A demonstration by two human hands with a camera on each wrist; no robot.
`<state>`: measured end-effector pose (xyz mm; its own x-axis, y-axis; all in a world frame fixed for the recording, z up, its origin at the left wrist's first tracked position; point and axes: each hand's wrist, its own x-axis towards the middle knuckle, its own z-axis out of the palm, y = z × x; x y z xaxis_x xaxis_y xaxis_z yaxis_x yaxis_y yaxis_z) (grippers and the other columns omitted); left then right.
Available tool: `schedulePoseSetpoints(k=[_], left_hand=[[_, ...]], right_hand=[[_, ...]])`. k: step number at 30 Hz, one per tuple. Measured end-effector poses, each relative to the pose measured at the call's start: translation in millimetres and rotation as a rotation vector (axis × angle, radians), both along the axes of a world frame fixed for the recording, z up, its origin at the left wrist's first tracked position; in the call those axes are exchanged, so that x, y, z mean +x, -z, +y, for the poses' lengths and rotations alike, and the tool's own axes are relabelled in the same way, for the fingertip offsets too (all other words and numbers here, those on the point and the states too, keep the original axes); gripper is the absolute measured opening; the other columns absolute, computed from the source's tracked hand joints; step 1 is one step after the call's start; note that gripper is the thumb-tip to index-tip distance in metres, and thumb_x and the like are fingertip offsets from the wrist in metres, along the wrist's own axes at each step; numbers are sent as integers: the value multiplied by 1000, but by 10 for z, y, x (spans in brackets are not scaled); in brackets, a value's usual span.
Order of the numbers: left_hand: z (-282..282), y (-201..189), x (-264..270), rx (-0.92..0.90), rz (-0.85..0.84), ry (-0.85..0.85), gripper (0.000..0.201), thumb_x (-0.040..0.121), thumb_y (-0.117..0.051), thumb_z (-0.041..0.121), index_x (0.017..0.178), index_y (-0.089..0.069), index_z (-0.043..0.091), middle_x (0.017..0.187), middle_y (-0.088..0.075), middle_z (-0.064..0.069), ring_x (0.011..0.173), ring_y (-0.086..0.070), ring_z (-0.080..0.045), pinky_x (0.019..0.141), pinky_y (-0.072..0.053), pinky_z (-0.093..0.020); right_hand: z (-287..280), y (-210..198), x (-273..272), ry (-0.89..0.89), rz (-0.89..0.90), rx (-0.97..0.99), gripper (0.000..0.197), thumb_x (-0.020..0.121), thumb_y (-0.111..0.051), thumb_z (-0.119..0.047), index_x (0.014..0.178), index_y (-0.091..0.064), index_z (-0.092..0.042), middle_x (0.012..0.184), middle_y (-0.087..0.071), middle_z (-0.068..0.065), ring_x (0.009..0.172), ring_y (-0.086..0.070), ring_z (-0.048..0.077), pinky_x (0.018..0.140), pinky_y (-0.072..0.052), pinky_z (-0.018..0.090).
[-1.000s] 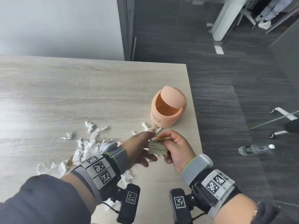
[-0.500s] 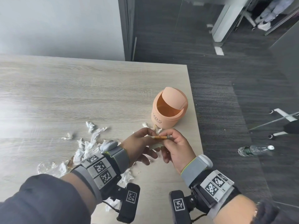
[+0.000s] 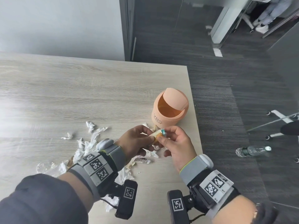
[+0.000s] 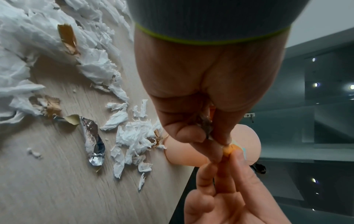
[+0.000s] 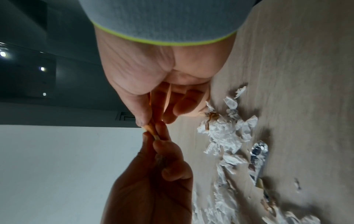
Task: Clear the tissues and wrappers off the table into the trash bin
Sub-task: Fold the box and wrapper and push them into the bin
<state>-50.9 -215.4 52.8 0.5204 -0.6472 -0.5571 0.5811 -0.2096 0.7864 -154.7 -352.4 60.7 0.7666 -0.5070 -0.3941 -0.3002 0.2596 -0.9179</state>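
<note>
A small folded wrapper point(image 3: 159, 133), pale with orange and teal, is pinched between both hands above the table. My left hand point(image 3: 151, 137) holds its left end and my right hand point(image 3: 166, 136) holds its right end. The wrapper point(image 4: 229, 149) shows orange between the fingertips in the left wrist view, and as a thin strip point(image 5: 151, 131) in the right wrist view. The peach trash bin point(image 3: 169, 110) stands just beyond the hands near the table's right edge, its swing lid tipped open. Torn white tissues point(image 3: 87, 143) lie scattered to the left and under my wrists.
A crumpled silver foil wrapper point(image 4: 93, 141) and brown scraps lie among the tissue on the wooden table point(image 3: 64, 94). The table's right edge point(image 3: 196, 126) runs close to the bin. A plastic bottle point(image 3: 252, 151) lies on the dark floor, near a chair base point(image 3: 278, 120).
The wrapper hung as a flat sheet under the right hand; now it is folded small and both hands pinch it, slightly higher and nearer the bin.
</note>
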Motion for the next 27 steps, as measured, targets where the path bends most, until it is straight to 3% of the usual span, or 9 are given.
schedulePoseSetpoints(k=[4, 8, 11, 14, 17, 21, 23, 27], left_hand=[[40, -49, 44, -42, -11, -23, 11, 91, -64, -1, 94, -55, 6, 75, -75, -10, 61, -68, -17, 48, -44, -26], [101, -75, 55, -70, 28, -13, 11, 91, -64, -1, 93, -57, 8, 87, -76, -14, 70, -70, -20, 52, -45, -28], [138, -91, 82, -32, 21, -31, 6, 92, -65, 6, 95, -60, 10, 98, -77, -11, 81, -72, -21, 59, -49, -30], [283, -30, 161, 131, -20, -117, 11, 93, -64, 15, 102, -64, 9, 101, -78, -10, 85, -72, -22, 63, -50, -32], [469, 58, 237, 231, -20, -198, 12, 95, -61, 18, 101, -66, 9, 101, -78, -13, 81, -71, -23, 59, -48, -29], [641, 110, 281, 272, -29, -219, 14, 94, -62, 19, 101, -68, 8, 99, -78, -13, 81, -70, -24, 56, -46, -27], [701, 118, 300, 274, -32, -213, 13, 94, -62, 20, 99, -68, 10, 98, -78, -11, 82, -70, -23, 58, -46, -28], [823, 128, 343, 281, -32, -228, 11, 94, -61, 20, 96, -68, 11, 92, -77, -8, 77, -69, -20, 58, -46, -28]], right_hand=[[6, -73, 87, -8, -24, 11, 20, 83, -68, 2, 92, -60, -13, 81, -68, 15, 56, -59, 18, 38, -36, 23], [16, -117, 147, -46, -30, -35, 21, 81, -68, 7, 85, -60, -13, 74, -63, 14, 45, -48, 9, 38, -34, 19], [-35, -252, 194, -54, -92, -216, 23, 80, -70, 7, 84, -64, -15, 77, -70, 5, 51, -58, 1, 45, -40, 12], [-208, -359, 293, 82, -159, -506, 24, 81, -74, -6, 85, -68, -28, 81, -74, -3, 71, -70, 9, 58, -50, 18], [-411, -378, 367, 143, -160, -844, 18, 80, -75, -21, 88, -69, -37, 81, -72, -12, 71, -65, 14, 69, -54, 31], [-473, -205, 461, 34, -102, -1127, 9, 80, -73, -20, 89, -73, -22, 81, -75, -4, 68, -68, 21, 64, -56, 37], [-451, -58, 498, -32, -47, -1199, 10, 80, -73, -19, 89, -74, -23, 89, -77, -4, 71, -70, 24, 63, -56, 35], [-433, 127, 523, -98, 100, -1258, 12, 83, -70, -24, 94, -75, -27, 87, -77, -1, 73, -69, 30, 61, -49, 27]])
